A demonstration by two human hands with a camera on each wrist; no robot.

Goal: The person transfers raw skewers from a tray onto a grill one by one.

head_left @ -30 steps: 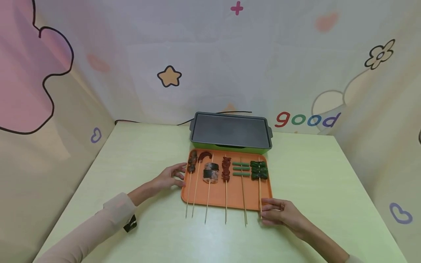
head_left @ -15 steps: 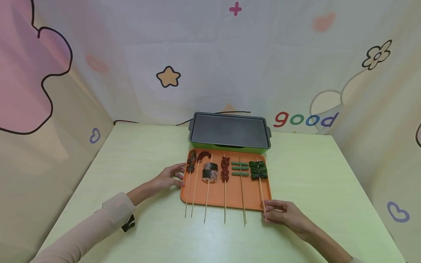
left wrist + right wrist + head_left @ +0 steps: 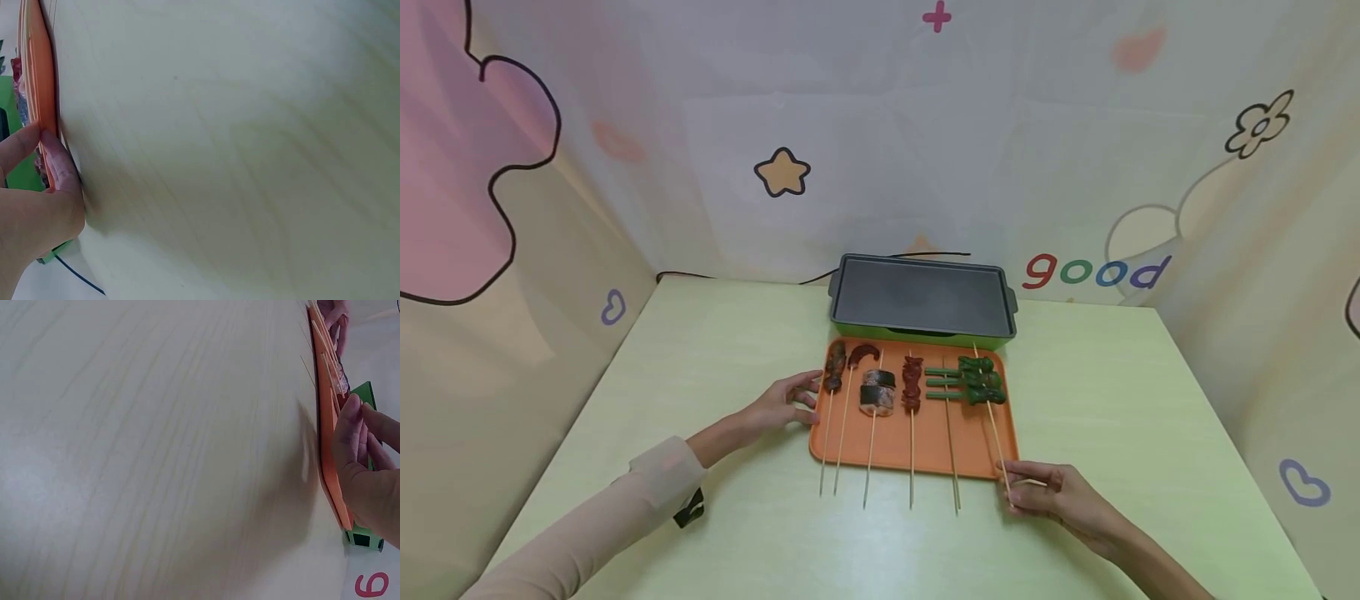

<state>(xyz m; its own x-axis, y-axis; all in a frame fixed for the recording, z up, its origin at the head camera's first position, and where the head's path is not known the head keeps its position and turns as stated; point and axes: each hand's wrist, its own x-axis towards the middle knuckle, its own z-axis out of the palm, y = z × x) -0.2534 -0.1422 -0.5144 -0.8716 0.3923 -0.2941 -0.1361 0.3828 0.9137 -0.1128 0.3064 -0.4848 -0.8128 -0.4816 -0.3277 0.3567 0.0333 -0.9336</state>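
Observation:
Between its thumb and fingers my right hand (image 3: 1063, 500) pinches the stick end of a skewer of dark green vegetables (image 3: 985, 382), which slants over the right side of an orange tray (image 3: 891, 442). Its food part overlaps a skewer of green bean-like pieces (image 3: 942, 383). At the tray's left rim, my left hand (image 3: 775, 406) grips the edge, with fingers and thumb on it in the left wrist view. Also on the tray lie a red meat skewer (image 3: 912, 383), a black-banded pale skewer (image 3: 877, 393), a curled reddish-brown skewer (image 3: 862, 356) and a dark brown chunky skewer (image 3: 835, 367).
Right behind the tray stands a grill with a flat dark plate (image 3: 925, 296) and a green base (image 3: 977, 340). Stick ends overhang the tray's front edge. A printed curtain (image 3: 880, 150) encloses the table (image 3: 722, 333) at the back and sides.
The stick end of the green vegetable skewer has swung right with my right hand. Its food end has tilted left and now overlaps the bean-like skewer. My left hand stays at the tray.

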